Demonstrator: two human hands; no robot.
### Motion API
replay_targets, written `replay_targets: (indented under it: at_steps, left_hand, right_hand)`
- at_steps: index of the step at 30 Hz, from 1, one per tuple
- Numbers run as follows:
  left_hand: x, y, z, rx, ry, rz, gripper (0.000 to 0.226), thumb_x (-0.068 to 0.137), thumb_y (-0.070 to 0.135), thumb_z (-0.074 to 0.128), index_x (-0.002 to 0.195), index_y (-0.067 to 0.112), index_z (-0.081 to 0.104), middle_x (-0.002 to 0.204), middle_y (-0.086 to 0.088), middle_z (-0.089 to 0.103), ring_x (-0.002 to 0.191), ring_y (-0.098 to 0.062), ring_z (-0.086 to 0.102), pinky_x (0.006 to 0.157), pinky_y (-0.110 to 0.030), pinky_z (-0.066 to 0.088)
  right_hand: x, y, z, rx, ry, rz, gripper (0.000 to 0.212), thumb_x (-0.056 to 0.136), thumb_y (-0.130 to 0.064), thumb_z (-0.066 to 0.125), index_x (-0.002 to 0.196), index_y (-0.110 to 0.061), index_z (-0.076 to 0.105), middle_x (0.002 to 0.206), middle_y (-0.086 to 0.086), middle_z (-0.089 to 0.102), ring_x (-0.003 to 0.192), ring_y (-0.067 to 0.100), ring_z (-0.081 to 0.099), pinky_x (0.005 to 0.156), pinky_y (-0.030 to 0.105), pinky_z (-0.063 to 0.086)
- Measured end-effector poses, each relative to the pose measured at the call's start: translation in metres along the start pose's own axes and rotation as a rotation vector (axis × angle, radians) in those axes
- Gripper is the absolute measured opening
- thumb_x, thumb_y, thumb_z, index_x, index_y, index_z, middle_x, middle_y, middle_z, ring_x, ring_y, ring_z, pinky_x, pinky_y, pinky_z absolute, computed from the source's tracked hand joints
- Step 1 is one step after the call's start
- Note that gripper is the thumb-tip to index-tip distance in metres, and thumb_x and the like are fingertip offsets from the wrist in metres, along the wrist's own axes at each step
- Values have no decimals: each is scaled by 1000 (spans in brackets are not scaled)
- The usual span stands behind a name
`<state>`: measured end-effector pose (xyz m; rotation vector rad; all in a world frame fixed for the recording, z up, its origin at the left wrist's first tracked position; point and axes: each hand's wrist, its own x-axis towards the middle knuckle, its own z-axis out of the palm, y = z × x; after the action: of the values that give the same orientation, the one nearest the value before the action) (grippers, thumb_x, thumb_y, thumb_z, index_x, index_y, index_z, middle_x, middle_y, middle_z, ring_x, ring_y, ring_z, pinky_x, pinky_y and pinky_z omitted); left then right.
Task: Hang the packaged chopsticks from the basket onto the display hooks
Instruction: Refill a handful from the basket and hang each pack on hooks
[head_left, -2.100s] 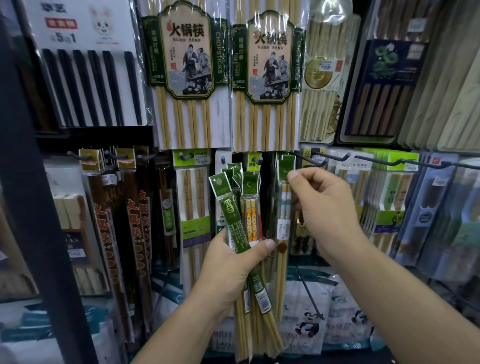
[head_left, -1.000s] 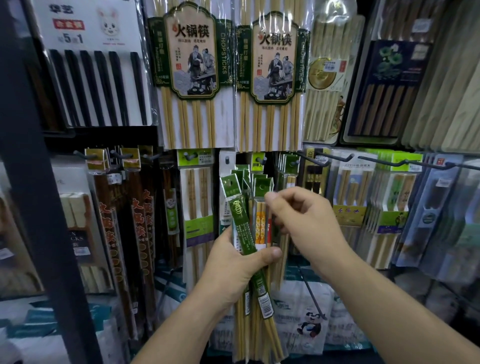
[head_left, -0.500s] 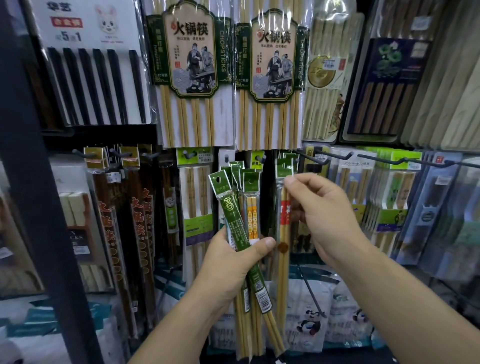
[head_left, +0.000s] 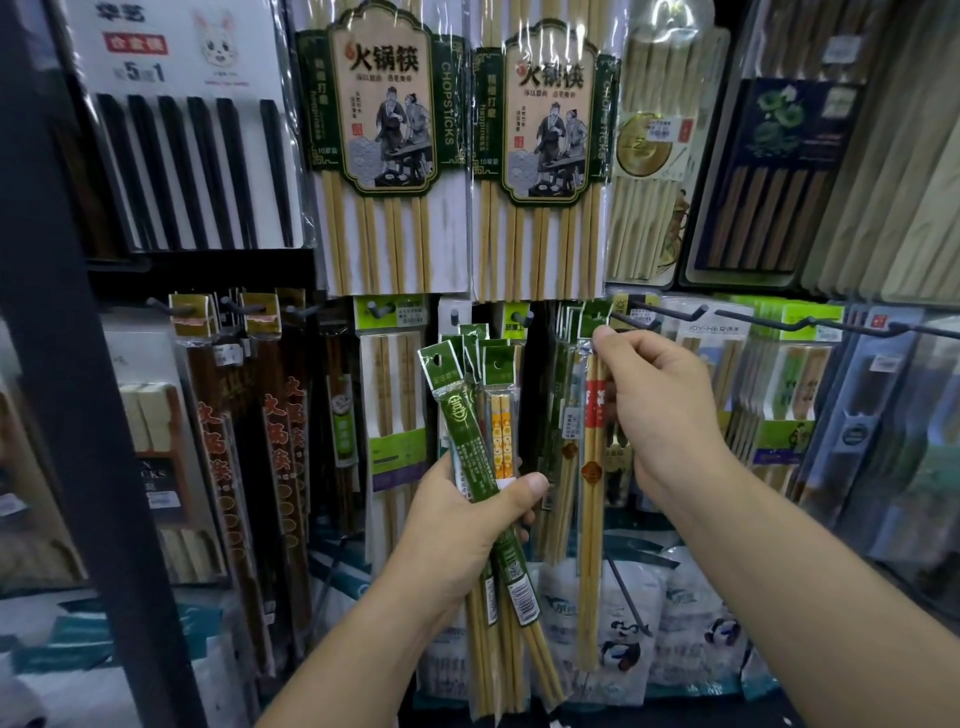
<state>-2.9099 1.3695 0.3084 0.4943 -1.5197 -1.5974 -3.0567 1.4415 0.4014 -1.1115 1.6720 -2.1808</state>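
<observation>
My left hand (head_left: 467, 525) grips a fanned bundle of chopstick packets (head_left: 470, 415) with green header cards, held upright in front of the display. My right hand (head_left: 660, 400) pinches the green top of a single packet (head_left: 592, 467) holding a red-banded pair of bamboo chopsticks. That packet hangs straight down, its header right at the tip of a black display hook (head_left: 654, 314). More green-topped packets (head_left: 563, 415) hang just left of it. No basket is in view.
Large hot-pot chopstick packs (head_left: 379, 156) hang in the row above. Dark red packets (head_left: 244, 441) hang at the left behind a black shelf post (head_left: 78, 364). Further black hooks (head_left: 810, 325) with green-labelled packs jut out at the right. Panda-printed bags (head_left: 623, 639) lie below.
My right hand drew one red-banded packet out of the bundle and raised it up and right to the hook's tip. My left hand kept its hold on the bundle.
</observation>
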Motion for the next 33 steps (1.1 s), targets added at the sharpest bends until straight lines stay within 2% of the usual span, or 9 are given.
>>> replay_targets:
  at_steps: [5, 11, 14, 18, 21, 23, 26, 28, 33]
  left_hand:
    - [0, 0, 0, -7, 1, -3, 24, 83, 16, 85, 97, 12, 66, 75, 1, 74, 69, -16, 71, 65, -28, 59]
    - [0, 0, 1, -12, 3, 0, 24, 83, 15, 85, 96, 12, 65, 74, 2, 73, 67, -15, 71, 63, -26, 58]
    - [0, 0, 2, -13, 0, 8, 24, 84, 14, 84, 96, 12, 65, 73, 3, 73, 66, -13, 71, 62, -24, 58]
    - [0, 1, 3, -20, -2, 18, 23, 84, 14, 84, 95, 11, 65, 72, 2, 72, 66, -13, 71, 62, -24, 57]
    - [0, 0, 2, -21, -9, 30, 24, 83, 13, 85, 95, 10, 64, 72, 0, 72, 65, -14, 71, 61, -25, 57]
    - [-1, 1, 1, -8, -25, 31, 25, 82, 13, 86, 95, 9, 64, 72, -3, 73, 65, -16, 70, 61, -25, 57]
    - [-1, 0, 0, 14, -43, 22, 27, 81, 13, 87, 96, 10, 66, 73, -6, 74, 66, -18, 71, 62, -27, 57]
    - [-1, 0, 0, 16, -46, 16, 27, 78, 14, 88, 96, 12, 67, 75, -8, 75, 67, -19, 72, 63, -29, 58]
    - [-2, 2, 4, 22, -85, 41, 24, 74, 16, 87, 91, 25, 73, 83, -9, 77, 71, -22, 73, 63, -29, 58]
  right_hand:
    - [-1, 1, 0, 11, -4, 14, 37, 99, -33, 63, 64, -22, 64, 57, -6, 47, 54, 7, 49, 64, 31, 50]
    - [3, 8, 0, -12, 29, 1, 38, 98, -34, 64, 61, -24, 64, 53, -8, 43, 51, 6, 46, 65, 28, 49]
    - [9, 14, 1, -47, 41, -8, 39, 98, -34, 64, 61, -21, 62, 52, -8, 41, 49, 7, 43, 68, 27, 50]
    - [17, 22, 6, -152, 66, -51, 37, 99, -35, 62, 75, -7, 67, 49, -5, 47, 47, 7, 47, 54, 19, 50]
    - [19, 28, 9, -249, 97, -81, 29, 97, -42, 64, 81, -18, 71, 68, 0, 65, 63, 4, 60, 59, 16, 43]
    - [17, 31, 9, -226, 124, -61, 21, 93, -43, 69, 89, -23, 67, 77, -3, 66, 67, -2, 61, 58, 13, 43]
    - [8, 33, 6, -210, 155, -51, 25, 91, -40, 73, 92, -18, 61, 80, -4, 62, 62, -10, 56, 53, 8, 43]
    - [-2, 31, 3, -189, 101, -43, 23, 93, -39, 71, 87, -18, 64, 77, 0, 65, 62, -4, 58, 58, 14, 46]
    - [-32, 18, 7, -131, -305, -114, 10, 94, -29, 70, 86, -23, 72, 80, -5, 71, 72, 6, 64, 65, 15, 52]
